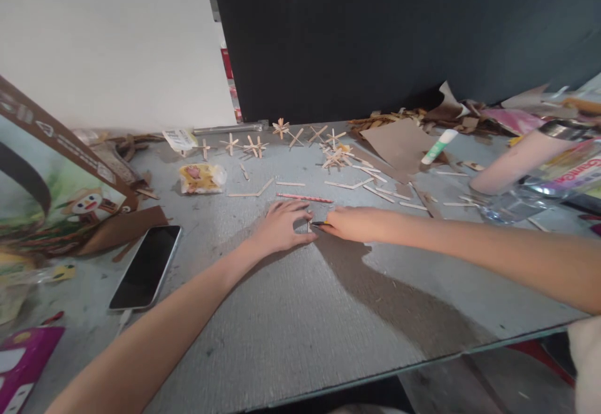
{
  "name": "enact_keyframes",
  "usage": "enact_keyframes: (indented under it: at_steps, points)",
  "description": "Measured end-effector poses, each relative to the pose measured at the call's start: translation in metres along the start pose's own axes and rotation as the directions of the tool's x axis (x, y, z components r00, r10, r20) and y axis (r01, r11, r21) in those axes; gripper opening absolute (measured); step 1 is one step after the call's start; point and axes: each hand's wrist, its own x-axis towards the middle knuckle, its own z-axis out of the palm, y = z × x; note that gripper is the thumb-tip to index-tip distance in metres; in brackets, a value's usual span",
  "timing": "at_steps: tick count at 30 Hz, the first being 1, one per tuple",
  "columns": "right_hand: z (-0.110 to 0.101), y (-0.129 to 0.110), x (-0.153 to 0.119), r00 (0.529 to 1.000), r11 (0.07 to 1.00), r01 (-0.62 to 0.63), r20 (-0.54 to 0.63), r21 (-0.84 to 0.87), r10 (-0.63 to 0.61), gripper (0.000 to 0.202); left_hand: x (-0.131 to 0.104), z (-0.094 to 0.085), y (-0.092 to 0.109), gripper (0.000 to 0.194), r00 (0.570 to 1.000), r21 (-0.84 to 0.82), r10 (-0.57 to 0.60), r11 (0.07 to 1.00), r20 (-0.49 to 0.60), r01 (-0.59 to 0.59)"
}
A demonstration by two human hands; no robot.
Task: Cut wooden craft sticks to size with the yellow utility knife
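Observation:
On the grey tabletop (263,326), my left hand (284,225) holds a short pale wooden stick piece (309,227) between thumb and fingers. My right hand (347,223) is closed around a dark-tipped cutting tool (320,223), whose tip touches or nearly touches that piece; the handle is mostly hidden. Just beyond my hands lies a red patterned pencil (305,198). Farther back are flat wooden sticks (290,183) and several star-shaped stick pieces (280,128), some piled together (336,156).
A phone (146,267) with a cable lies left, near a printed bag (70,188). A yellow packet (201,178) sits at the back left. Brown cardboard (394,144), a glue stick (439,146), a pink bottle (521,157) and a clear plastic bottle (509,207) are at right.

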Motion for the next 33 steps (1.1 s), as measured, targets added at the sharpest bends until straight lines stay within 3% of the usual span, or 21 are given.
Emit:
enact_keyframes:
  at_steps: [3, 7, 23, 33]
  points:
    - [0.002, -0.005, -0.003, 0.998, 0.998, -0.059, 0.011, -0.026, 0.059, 0.045, 0.0, -0.001, 0.001, 0.054, 1.0, -0.001, 0.0, 1.0, 0.003, 0.0]
    - [0.009, -0.011, -0.006, 0.993, 0.994, -0.101, -0.066, -0.042, 0.098, 0.045, 0.0, -0.001, 0.001, 0.07, 1.0, 0.004, -0.011, 1.0, 0.005, 0.011]
    - [0.013, 0.001, -0.006, 0.998, 0.999, -0.051, -0.047, 0.001, 0.051, 0.057, 0.001, -0.001, -0.002, 0.067, 1.0, 0.04, 0.005, 0.999, 0.017, -0.006]
    - [0.012, 0.001, -0.005, 0.997, 0.998, -0.046, -0.066, -0.03, 0.044, 0.055, 0.0, 0.0, -0.004, 0.069, 1.0, 0.036, 0.005, 0.999, 0.021, -0.006]
